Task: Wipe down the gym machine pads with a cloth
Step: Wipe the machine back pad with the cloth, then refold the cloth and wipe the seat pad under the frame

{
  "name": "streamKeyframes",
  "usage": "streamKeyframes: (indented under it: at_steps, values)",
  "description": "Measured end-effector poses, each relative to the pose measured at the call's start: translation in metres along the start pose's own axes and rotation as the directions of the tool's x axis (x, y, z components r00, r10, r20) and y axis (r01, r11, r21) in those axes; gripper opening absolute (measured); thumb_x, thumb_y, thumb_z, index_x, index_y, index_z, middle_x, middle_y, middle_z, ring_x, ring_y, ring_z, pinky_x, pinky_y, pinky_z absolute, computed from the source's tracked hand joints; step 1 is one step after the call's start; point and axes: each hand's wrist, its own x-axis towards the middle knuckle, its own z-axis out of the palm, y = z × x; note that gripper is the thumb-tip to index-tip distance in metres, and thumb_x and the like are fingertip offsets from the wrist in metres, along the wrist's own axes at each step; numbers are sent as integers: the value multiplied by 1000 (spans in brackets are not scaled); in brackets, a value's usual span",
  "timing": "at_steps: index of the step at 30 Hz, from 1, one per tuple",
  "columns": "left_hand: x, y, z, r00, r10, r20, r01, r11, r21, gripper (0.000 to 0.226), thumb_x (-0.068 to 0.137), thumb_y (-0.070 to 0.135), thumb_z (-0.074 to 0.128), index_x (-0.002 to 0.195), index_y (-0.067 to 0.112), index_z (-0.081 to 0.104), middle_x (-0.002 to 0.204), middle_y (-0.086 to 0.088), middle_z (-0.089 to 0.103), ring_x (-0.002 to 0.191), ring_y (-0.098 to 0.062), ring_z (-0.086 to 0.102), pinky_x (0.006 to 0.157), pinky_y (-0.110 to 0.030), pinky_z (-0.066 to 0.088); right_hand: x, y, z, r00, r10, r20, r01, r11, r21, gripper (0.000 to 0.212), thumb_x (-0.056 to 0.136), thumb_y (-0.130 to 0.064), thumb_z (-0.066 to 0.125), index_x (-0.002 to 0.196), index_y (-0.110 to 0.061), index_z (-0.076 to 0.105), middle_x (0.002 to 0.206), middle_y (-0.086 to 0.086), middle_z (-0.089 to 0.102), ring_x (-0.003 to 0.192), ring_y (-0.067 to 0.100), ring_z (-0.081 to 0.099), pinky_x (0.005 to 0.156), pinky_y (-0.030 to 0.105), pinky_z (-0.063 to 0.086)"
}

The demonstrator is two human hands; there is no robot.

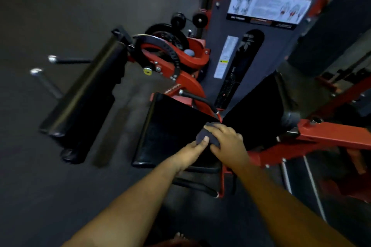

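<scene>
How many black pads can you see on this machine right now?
3. One long pad stands far left, apart from the hands. One pad lies in the centre, left of the cloth. One pad sits right, beyond the right hand. Others may be hidden.

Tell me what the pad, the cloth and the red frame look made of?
Pad: black vinyl or leather-like cover, judging by its slight sheen. Cloth: soft dark fabric, bunched under both hands; weave too blurred to tell. Frame: probably painted metal, glossy red with bolts.

no text is legible: the instruction placard [269, 5] (on the weight-stack shroud [220, 32]) is blurred.
</scene>
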Motion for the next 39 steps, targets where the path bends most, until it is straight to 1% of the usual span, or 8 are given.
streamKeyframes:
  at_steps: [6, 11, 14, 21, 25, 30, 36, 39]
  values:
    - [-61, -10, -54, 926, 59, -373, -145, 967, -209, 61, 81, 49, 80, 131, 18, 64, 123, -1, 73, 119, -17, 67, 107, -37, 51, 6, -74, 29, 995, -100, 19, 94, 974, 206, 71, 89, -42, 68, 152, -42, 35, 154, -11, 36, 140, 21, 36, 104, 47, 38]
    - [-122, -15, -91, 821, 55, -569, -194, 963, -186, 29, 96, 18, 69, 125, 15, 64, 115, -4, 73, 91, -12, 70, 62, -16, 53, 9, -127, 40, 970, -238, 56, 199, 900, 389, 82, 82, -65, 70, 152, -46, 33, 155, -15, 35, 142, 14, 32, 111, 45, 35]
    - [-158, -16, -117, 765, 60, -641, -259, 940, -222, 25, 95, 13, 66, 119, 18, 68, 114, -5, 75, 101, -17, 72, 80, -27, 57, 20, -158, 40, 962, -268, 55, 205, 838, 506, 84, 78, -80, 57, 152, -51, 32, 161, -12, 31, 148, 12, 24, 120, 42, 27]
    - [-268, -44, -207, 698, 28, -716, -369, 871, -325, 25, 86, 16, 62, 109, 17, 73, 110, -12, 77, 108, -28, 71, 92, -41, 53, 34, -287, 67, 834, -529, 158, 329, 707, 626, 73, 90, -56, 69, 152, -47, 32, 161, -14, 31, 152, 11, 16, 122, 31, 18]
    - [-327, -70, -264, 630, 41, -775, -434, 847, -308, 19, 94, 4, 55, 105, 10, 70, 103, -10, 75, 97, -22, 70, 79, -31, 55, 42, -368, 93, 810, -561, 169, 347, 692, 633, 66, 73, -75, 74, 128, -43, 58, 126, -5, 62, 119, 11, 60, 102, 39, 52]
    - [-404, -116, -339, 471, 52, -881, -426, 887, -175, 15, 93, 10, 71, 106, 16, 68, 105, -2, 76, 99, -16, 72, 84, -31, 58, 45, -470, 112, 812, -562, 157, 397, 729, 557, 41, 71, -73, 72, 68, -33, 64, 76, -5, 63, 76, 15, 63, 71, 42, 53]
    - [-481, -170, -412, 319, -6, -948, -444, 883, -155, 26, 91, 25, 77, 110, 10, 66, 108, -8, 76, 99, -19, 73, 87, -37, 59, 42, -591, 141, 819, -532, 214, 263, 680, 684, 34, 79, -49, 81, 80, -20, 63, 78, -1, 69, 76, 13, 65, 72, 44, 53]
    - [-501, -183, -442, 246, -81, -966, -501, 842, -198, 25, 95, 26, 74, 111, 9, 66, 105, -7, 77, 92, -14, 75, 75, -29, 61, 49, -648, 154, 824, -561, 78, 417, 694, 587, 31, 83, -47, 79, 101, -27, 63, 101, -9, 60, 98, 13, 60, 82, 33, 51]
